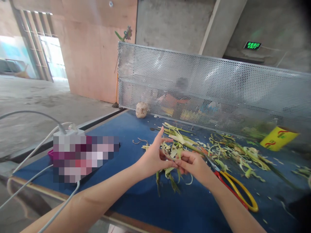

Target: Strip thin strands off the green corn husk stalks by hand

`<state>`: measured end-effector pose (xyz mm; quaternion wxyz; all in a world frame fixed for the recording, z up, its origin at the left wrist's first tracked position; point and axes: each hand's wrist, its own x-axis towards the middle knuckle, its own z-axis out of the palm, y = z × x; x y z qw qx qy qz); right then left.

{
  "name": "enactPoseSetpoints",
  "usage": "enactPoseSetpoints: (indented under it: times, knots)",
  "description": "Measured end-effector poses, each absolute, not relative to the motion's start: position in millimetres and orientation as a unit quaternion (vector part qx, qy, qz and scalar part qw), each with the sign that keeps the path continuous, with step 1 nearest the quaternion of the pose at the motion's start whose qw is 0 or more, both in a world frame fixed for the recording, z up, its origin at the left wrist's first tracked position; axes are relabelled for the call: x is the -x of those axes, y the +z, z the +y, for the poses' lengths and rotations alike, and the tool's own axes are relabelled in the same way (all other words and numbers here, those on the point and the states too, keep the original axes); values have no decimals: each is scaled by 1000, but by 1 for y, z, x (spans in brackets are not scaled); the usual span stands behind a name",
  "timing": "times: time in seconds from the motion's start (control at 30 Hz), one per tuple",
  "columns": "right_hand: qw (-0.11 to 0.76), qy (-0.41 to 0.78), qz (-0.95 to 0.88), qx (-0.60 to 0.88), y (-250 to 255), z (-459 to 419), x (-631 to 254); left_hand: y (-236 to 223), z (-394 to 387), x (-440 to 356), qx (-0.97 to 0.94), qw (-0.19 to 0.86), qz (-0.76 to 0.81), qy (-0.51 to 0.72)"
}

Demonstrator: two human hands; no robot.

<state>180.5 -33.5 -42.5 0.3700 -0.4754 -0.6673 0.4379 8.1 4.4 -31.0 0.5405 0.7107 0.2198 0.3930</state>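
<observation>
Over the blue tabletop (145, 200), both my hands meet at a pale green leaf strip (178, 153). My left hand (155, 157) pinches it between thumb and fingers, the index finger stretched upward. Fingers closed, my right hand (194, 166) grips the strip from the other side. More leaf strips (173, 183) hang or lie just below the hands; which of them are held I cannot tell. Scissors (234, 187) with red and yellow handles lie by my right forearm, blades pointing away. Leaf scraps (179, 137) are heaped behind the hands.
Further scraps (233, 150) spread to the right, near a yellow printed packet (278, 139). A perforated metal screen (206, 84) borders the table's far side. A beige ball (141, 110) sits at the back. White cables (65, 202) cross the left edge beside a blurred-out area.
</observation>
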Motion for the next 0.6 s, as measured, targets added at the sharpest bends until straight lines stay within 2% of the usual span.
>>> enactPoseSetpoints:
  times: [0.3, 0.6]
  knots:
    - [342, 590, -574, 454, -45, -37, -179, -27, -1, -7, -737, 507, 202, 399]
    - [395, 463, -643, 466, -46, -33, -182, -25, 1, -7, -731, 503, 228, 401]
